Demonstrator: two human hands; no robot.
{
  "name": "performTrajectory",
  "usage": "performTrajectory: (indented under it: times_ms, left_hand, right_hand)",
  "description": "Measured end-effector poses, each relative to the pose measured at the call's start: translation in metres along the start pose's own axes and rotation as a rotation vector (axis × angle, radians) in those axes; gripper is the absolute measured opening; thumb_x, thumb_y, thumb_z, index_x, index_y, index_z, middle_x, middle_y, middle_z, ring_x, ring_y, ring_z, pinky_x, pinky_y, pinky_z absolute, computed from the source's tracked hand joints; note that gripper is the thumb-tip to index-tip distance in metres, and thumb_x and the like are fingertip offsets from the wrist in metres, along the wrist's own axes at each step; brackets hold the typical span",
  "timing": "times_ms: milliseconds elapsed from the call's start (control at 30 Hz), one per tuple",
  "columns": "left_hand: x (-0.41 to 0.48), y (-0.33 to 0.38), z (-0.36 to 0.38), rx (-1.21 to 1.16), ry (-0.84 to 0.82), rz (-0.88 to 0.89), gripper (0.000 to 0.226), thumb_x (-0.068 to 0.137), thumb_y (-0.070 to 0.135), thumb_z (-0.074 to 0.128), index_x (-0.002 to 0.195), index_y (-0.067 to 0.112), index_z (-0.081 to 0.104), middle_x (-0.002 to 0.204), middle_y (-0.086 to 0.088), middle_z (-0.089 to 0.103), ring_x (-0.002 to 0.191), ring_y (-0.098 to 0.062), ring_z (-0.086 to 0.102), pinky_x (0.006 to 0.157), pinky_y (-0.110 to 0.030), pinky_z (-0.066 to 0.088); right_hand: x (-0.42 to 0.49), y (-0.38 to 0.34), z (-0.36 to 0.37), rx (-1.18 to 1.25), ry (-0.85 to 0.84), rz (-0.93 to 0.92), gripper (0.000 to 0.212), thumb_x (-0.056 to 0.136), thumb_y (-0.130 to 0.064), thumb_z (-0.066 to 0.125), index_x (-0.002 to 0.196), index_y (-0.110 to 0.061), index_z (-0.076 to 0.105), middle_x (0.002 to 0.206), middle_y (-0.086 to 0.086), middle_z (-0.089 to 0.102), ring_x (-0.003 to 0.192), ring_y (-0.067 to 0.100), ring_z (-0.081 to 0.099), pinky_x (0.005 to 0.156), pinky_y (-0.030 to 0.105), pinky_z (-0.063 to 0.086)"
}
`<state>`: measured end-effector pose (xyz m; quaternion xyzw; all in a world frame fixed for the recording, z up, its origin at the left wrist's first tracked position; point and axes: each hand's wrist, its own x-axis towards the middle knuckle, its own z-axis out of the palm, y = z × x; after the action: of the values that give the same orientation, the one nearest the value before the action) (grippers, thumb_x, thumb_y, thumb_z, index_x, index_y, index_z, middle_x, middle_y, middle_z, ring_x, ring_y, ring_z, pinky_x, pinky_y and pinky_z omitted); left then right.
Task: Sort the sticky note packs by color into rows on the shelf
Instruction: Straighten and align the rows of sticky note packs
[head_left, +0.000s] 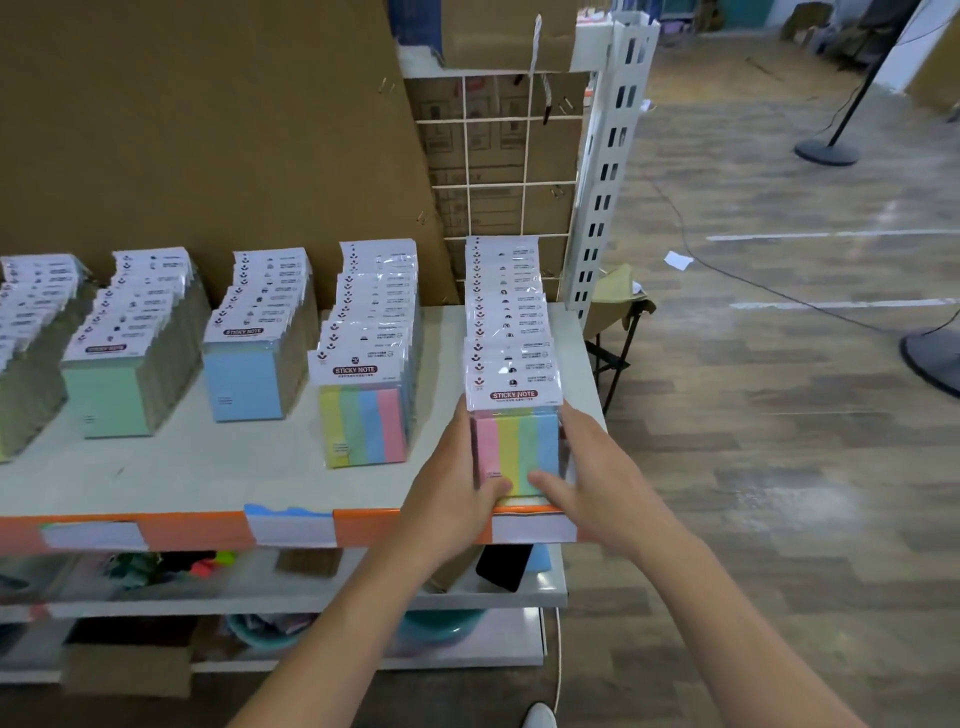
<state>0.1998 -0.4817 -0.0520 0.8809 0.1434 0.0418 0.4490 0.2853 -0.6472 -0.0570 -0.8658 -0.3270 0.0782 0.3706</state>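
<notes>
Shelf (208, 483): we see rows of sticky note packs standing front to back on its white top.
Rightmost row (506, 312): striped packs at the shelf's right end.
Front pack (517, 447): pink, yellow, green and blue stripes, standing at the shelf's front edge.
Left hand (457, 467): grips the pack's left side, thumb across its face.
Right hand (587, 467): grips the right side likewise.
Neighbouring rows: striped row (363, 415), blue row (249, 374), green row (119, 395).

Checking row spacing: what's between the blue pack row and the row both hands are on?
Head view: one row of striped multicolour packs, bare shelf on either side. It touches neither the blue row nor the rightmost row.
</notes>
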Motion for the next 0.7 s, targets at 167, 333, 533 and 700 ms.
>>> performTrajectory:
  times_ms: [167, 333, 533, 700]
  left_hand:
    - [0.002, 0.002, -0.005, 0.003, -0.065, 0.045, 0.098, 0.082, 0.020, 0.072, 0.149, 0.046, 0.004, 0.144, 0.013, 0.046, 0.119, -0.009, 0.054, 0.091, -0.029, 0.052]
    - [0.004, 0.006, -0.010, 0.066, -0.086, 0.083, 0.105, 0.085, 0.019, 0.073, 0.154, 0.038, -0.004, 0.152, 0.007, 0.039, 0.128, -0.016, 0.051, 0.100, -0.045, 0.051]
    - [0.004, 0.003, -0.019, 0.032, -0.141, 0.114, 0.103, 0.084, 0.017, 0.071, 0.153, 0.037, -0.003, 0.152, 0.006, 0.040, 0.124, -0.016, 0.053, 0.097, -0.039, 0.052]
    - [0.009, 0.002, -0.022, 0.020, -0.153, 0.120, 0.103, 0.079, 0.013, 0.074, 0.153, 0.034, 0.005, 0.147, 0.003, 0.046, 0.122, -0.019, 0.055, 0.097, -0.042, 0.051]
  right_hand:
    - [0.000, -0.013, 0.003, -0.082, 0.039, 0.095, 0.063, 0.088, -0.026, 0.070, 0.142, -0.025, 0.038, 0.126, -0.001, 0.055, 0.112, 0.014, 0.048, 0.086, 0.026, 0.038]
    - [-0.005, -0.030, 0.008, -0.143, 0.065, 0.214, 0.059, 0.091, -0.024, 0.067, 0.142, -0.020, 0.037, 0.124, 0.006, 0.054, 0.111, 0.024, 0.052, 0.088, 0.035, 0.044]
    - [-0.006, -0.038, 0.010, -0.162, 0.055, 0.306, 0.064, 0.091, -0.024, 0.066, 0.146, -0.022, 0.033, 0.124, 0.008, 0.053, 0.112, 0.025, 0.054, 0.085, 0.034, 0.043]
    - [-0.005, -0.042, 0.012, -0.168, 0.056, 0.325, 0.064, 0.090, -0.022, 0.065, 0.146, -0.020, 0.034, 0.125, 0.008, 0.055, 0.112, 0.024, 0.053, 0.081, 0.032, 0.041]
